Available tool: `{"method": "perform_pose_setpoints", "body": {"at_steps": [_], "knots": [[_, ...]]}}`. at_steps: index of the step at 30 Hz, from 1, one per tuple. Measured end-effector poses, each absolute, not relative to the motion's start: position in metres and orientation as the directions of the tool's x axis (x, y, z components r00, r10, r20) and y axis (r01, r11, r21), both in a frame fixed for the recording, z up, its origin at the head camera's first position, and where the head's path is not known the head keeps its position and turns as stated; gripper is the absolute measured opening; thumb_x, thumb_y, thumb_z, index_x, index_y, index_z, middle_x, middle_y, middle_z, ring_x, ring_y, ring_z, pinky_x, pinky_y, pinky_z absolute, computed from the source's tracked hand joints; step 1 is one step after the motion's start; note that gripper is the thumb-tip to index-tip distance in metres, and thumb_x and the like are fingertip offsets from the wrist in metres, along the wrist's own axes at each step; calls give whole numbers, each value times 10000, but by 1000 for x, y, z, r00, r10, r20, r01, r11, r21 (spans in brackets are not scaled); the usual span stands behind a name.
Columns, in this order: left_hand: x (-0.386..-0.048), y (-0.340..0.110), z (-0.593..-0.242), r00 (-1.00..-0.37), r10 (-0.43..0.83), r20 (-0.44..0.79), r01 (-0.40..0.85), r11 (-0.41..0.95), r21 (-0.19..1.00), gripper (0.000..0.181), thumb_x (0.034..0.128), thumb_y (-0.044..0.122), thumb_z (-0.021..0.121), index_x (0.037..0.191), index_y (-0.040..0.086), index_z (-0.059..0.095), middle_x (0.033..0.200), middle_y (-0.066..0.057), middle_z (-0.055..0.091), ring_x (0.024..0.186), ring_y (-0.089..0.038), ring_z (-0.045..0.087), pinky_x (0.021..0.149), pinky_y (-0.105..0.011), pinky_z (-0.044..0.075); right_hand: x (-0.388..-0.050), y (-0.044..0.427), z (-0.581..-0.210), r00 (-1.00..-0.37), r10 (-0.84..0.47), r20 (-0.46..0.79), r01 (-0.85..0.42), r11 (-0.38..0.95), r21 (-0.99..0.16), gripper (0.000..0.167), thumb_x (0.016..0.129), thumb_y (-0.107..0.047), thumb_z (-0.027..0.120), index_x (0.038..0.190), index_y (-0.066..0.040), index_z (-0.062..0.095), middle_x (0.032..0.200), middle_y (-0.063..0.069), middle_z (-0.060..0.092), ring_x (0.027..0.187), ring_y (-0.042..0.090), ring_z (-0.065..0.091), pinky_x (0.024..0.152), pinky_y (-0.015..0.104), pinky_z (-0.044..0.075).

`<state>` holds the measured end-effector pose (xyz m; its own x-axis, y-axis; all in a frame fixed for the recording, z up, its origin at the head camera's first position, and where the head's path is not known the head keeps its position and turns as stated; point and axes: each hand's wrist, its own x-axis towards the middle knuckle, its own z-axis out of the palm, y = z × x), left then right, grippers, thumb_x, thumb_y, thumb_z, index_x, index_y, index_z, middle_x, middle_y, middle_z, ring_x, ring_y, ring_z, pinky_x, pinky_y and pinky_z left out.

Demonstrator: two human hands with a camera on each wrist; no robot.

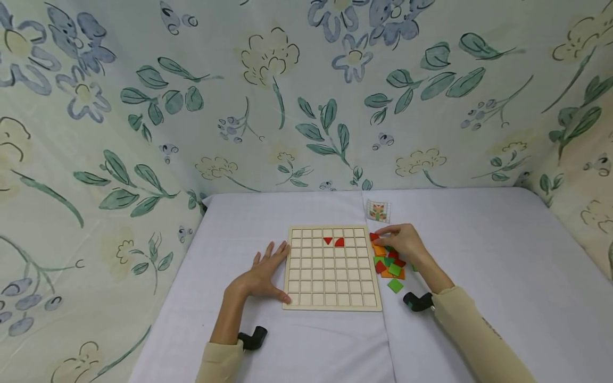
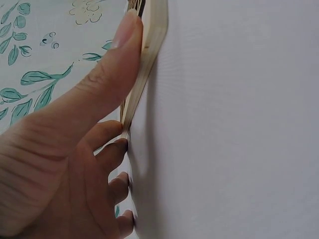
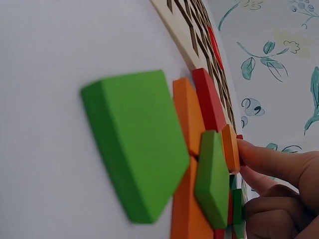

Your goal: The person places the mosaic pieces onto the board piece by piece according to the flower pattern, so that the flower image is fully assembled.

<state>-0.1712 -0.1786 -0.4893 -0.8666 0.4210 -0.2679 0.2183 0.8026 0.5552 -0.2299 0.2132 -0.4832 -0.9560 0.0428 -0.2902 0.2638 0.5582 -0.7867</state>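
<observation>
A square wooden grid board lies on the white cloth. A red triangle and a red quarter-round piece sit in its upper cells. My left hand rests spread along the board's left edge, thumb at the near corner; the left wrist view shows the thumb against the rim. Off the board's right side, my right hand pinches a small red piece between thumb and forefinger, above a pile of red, orange and green pieces. The held piece is mostly hidden in the right wrist view.
A small pattern card with a flower-like picture lies beyond the board's far right corner. One green square lies nearest me, in front of the pile. Floral cloth hangs behind and beside the table.
</observation>
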Motion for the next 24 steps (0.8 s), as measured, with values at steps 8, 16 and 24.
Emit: {"method": "perform_pose_setpoints", "body": {"at_steps": [8, 16, 24], "knots": [[-171, -180, -490, -861, 426, -277, 218, 802, 556, 1357, 608, 395, 992, 1667, 137, 183, 1760, -36, 62, 1630, -345, -95, 1309, -607, -48, -229, 213, -485, -951, 36, -308, 279, 534, -798, 426, 930, -294, 782, 1257, -27, 724, 737, -18, 391, 789, 192, 445, 622, 252, 358], [-172, -180, -490, -858, 428, -283, 216, 802, 557, 1355, 615, 401, 989, 1669, 155, 174, 1759, -9, 45, 1629, -321, -116, 1309, -597, -63, -229, 210, -484, -954, 41, -296, 269, 549, -791, 401, 934, -293, 780, 1232, -28, 736, 941, 72, 549, 902, 226, 526, 679, 250, 425], [-170, -179, -488, -858, 429, -282, 213, 797, 566, 1353, 612, 394, 992, 1667, 138, 185, 1760, -38, 56, 1629, -346, -100, 1307, -607, -54, -231, 191, -478, -972, -4, -235, 192, 566, -802, 373, 917, -289, 796, 1178, -24, 761, 1206, 190, 589, 989, 239, 506, 727, 259, 408]]}}
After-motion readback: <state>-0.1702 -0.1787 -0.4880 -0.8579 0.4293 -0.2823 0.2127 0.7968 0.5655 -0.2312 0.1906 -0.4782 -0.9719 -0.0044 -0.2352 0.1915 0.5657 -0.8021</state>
